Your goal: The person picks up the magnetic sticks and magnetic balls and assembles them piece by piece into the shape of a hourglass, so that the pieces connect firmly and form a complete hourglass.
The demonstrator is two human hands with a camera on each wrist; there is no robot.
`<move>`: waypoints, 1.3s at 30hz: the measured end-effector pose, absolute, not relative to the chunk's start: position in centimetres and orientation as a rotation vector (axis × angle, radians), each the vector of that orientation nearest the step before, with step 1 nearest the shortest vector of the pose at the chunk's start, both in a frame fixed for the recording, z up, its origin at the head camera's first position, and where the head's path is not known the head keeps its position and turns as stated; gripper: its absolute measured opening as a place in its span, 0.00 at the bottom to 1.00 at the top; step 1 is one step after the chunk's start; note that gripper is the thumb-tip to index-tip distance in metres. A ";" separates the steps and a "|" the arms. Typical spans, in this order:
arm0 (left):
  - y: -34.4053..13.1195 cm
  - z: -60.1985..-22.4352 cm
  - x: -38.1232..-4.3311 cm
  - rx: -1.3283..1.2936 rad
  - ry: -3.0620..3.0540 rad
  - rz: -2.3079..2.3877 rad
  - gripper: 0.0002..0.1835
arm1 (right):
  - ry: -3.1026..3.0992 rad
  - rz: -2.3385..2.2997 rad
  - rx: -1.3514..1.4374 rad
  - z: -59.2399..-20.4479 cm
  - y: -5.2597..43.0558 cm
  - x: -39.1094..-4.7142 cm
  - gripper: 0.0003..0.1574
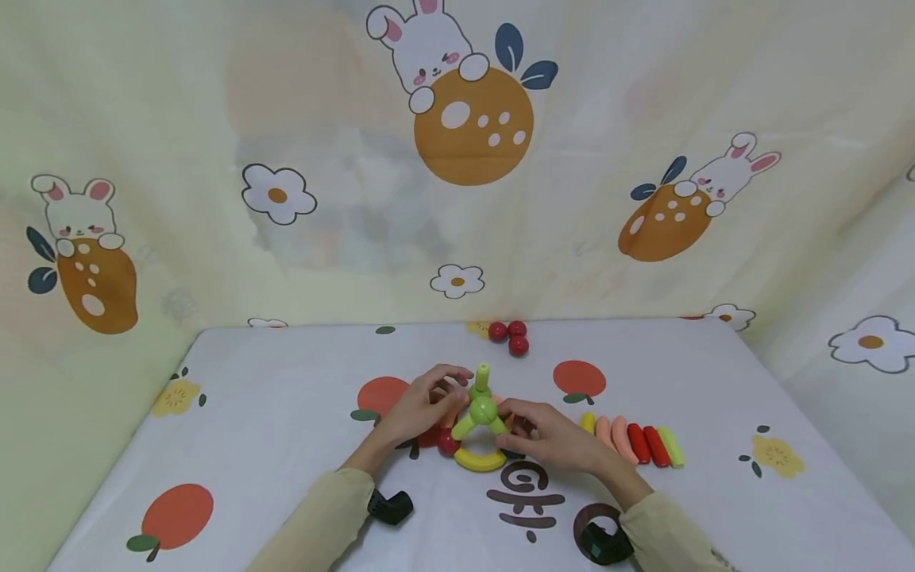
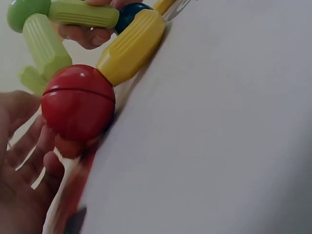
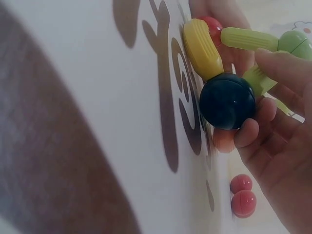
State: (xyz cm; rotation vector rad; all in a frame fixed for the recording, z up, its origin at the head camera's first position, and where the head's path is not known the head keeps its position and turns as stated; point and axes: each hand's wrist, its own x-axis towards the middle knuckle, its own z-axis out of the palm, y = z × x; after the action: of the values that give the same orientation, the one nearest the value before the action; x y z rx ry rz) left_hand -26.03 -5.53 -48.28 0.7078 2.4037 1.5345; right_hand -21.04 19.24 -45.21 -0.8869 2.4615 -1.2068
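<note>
A ball-and-stick magnetic toy frame stands on the table between both hands. Its top has a green ball (image 1: 483, 409), and a light green rod (image 1: 483, 376) points up beyond it. Low at the front, a yellow curved rod (image 1: 480, 461) joins a red ball (image 2: 78, 102) to a dark blue ball (image 3: 227, 101). My right hand (image 1: 546, 433) pinches the sloping light green rod (image 2: 85, 13) above the blue ball, its other fingertips beside that ball. Around the frame's left and back, my left hand (image 1: 429, 401) has loosely bent fingers; contact is unclear. Orange-pink rods behind are partly hidden.
Right of the frame lies a row of loose yellow, pink, red (image 1: 639, 443) and light green rods. Three red balls (image 1: 518, 345) sit near the table's back edge. A printed curtain (image 1: 343, 262) hangs behind the table. Black wrist devices (image 1: 391, 507) show beneath the sleeves.
</note>
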 end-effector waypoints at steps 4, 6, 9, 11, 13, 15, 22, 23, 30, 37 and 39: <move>-4.8 -48.1 -26.6 0.728 2.431 1.487 0.20 | 2.456 -1.218 -0.893 -45.3 19.2 -20.9 0.16; -4.5 -47.9 -26.9 0.742 2.444 1.458 0.21 | 2.461 -1.217 -0.901 -45.3 19.3 -20.9 0.16; -4.2 -47.7 -27.2 0.749 2.444 1.416 0.22 | 2.469 -1.207 -0.904 -45.3 19.4 -20.9 0.16; -4.1 -47.7 -27.3 0.758 2.414 1.406 0.21 | 2.472 -1.199 -0.908 -45.3 19.4 -20.9 0.17; -3.9 -47.7 -27.3 0.790 2.371 1.403 0.21 | 2.474 -1.191 -0.912 -45.3 19.4 -20.9 0.17; -3.8 -47.7 -27.4 0.821 2.331 1.409 0.20 | 2.476 -1.185 -0.913 -45.3 19.4 -20.9 0.17; -4.0 -47.8 -27.4 0.879 2.294 1.446 0.20 | 2.496 -1.165 -0.935 -45.3 19.5 -21.0 0.17; -4.0 -47.8 -27.4 0.882 2.299 1.446 0.20 | 2.506 -1.157 -0.942 -45.2 19.5 -21.0 0.17; -5.2 -48.0 -27.1 0.922 2.440 1.376 0.19 | 2.557 -1.126 -0.987 -45.0 19.9 -21.1 0.16; -6.5 -48.1 -26.2 0.958 2.543 1.276 0.18 | 2.593 -1.130 -0.986 -45.0 20.3 -21.4 0.17; -6.7 -47.9 -25.8 0.962 2.547 1.260 0.18 | 2.601 -1.139 -0.979 -45.0 20.4 -21.4 0.17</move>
State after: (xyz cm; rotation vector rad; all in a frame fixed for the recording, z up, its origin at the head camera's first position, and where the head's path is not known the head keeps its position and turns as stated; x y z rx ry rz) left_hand -25.84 -6.72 -47.93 0.9620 2.5474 1.2603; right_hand -21.41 20.42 -45.02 -0.9789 2.6013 -1.1388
